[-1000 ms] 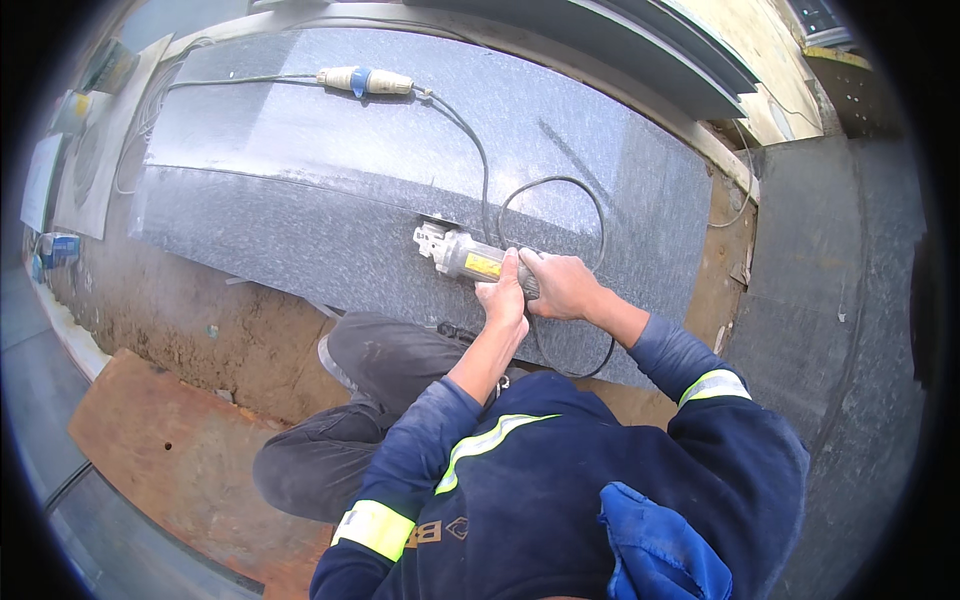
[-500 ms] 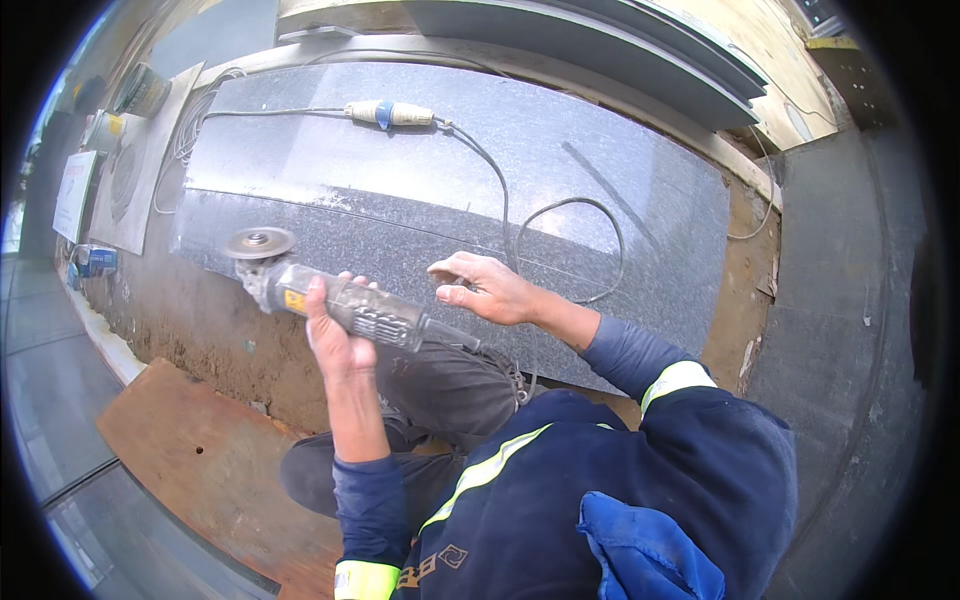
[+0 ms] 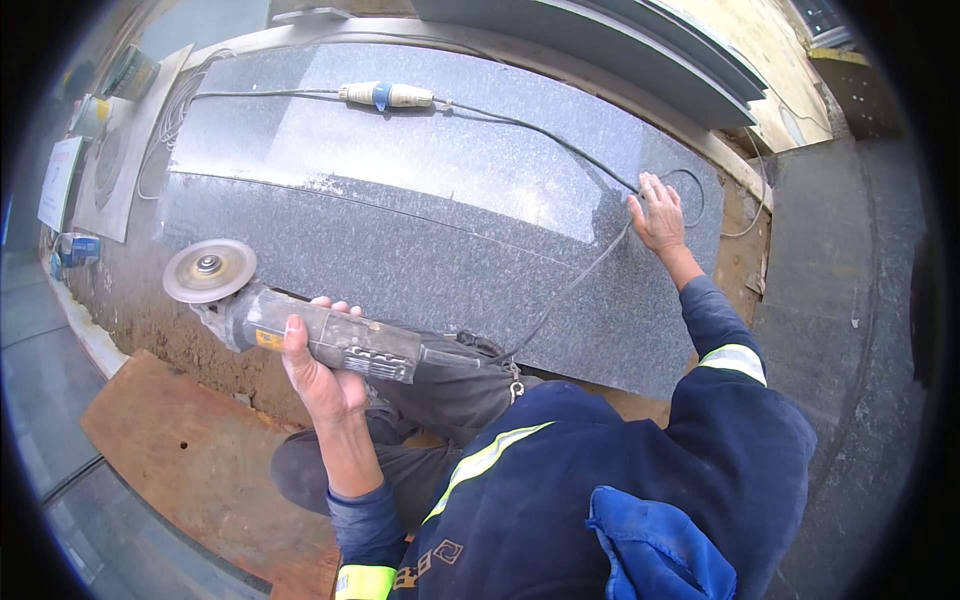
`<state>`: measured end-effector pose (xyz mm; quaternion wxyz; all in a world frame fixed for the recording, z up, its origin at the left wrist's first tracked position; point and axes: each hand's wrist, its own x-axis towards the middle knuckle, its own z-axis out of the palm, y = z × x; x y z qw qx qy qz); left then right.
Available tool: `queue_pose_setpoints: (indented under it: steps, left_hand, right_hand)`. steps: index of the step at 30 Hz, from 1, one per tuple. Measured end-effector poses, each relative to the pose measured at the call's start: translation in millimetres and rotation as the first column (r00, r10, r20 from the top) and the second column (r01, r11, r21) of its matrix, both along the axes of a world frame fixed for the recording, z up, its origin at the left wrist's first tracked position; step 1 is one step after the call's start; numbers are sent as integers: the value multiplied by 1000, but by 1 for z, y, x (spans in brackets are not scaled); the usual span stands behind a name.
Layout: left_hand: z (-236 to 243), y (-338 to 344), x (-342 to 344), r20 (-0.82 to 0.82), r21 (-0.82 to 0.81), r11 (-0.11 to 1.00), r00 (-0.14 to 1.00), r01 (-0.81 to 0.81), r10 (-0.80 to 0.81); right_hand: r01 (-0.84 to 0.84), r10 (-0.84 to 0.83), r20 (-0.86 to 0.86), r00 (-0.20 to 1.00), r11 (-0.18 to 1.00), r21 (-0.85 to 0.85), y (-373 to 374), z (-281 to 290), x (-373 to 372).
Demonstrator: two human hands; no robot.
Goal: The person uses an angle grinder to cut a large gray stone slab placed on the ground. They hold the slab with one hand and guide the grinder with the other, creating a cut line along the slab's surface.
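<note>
My left hand [image 3: 325,370] is wrapped round the grey body of an angle grinder [image 3: 330,335], held up over the left part of the stone slab and my knee. Its round cutting disc [image 3: 210,268] faces up at the far left. Toward the right end of the slab, my right hand [image 3: 660,215] has its fingers stretched out and its thumb apart. The grinder's power cord [image 3: 575,285] runs to this hand, which touches it; a small loop shows beyond the fingers. Whether any cord lies under the palm is hidden.
A dark speckled stone slab [image 3: 430,265] lies before me. On it rests a pale plug connector [image 3: 385,95] with a blue band. Long grey panels [image 3: 600,60] stand behind. A rusty brown board [image 3: 190,450] lies lower left, and a blue box [image 3: 80,248] sits farther left.
My right hand has reached far to the right, and the cord has shifted with it from a wide loop into straighter runs. The grinder has moved slightly left and its disc shows more fully.
</note>
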<state>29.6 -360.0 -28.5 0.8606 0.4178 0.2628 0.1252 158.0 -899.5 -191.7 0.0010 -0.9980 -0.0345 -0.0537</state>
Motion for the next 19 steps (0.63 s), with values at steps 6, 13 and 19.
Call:
queue_pose_setpoints:
  steps: [6,13,19]
  left_hand:
    - [-14,-15,5,-64,-83,988,989,128,-134]
    - [14,24,25,-97,35,998,994,48,-44]
    - [23,66,57,-60,90,988,991,127,-122]
  right_hand:
    - [317,-350,76,933,906,282,23,-48,-77]
    - [465,-462,-57,885,882,80,12,-94,-139]
    - [496,-488,-136,862,868,28,9,-97,-137]
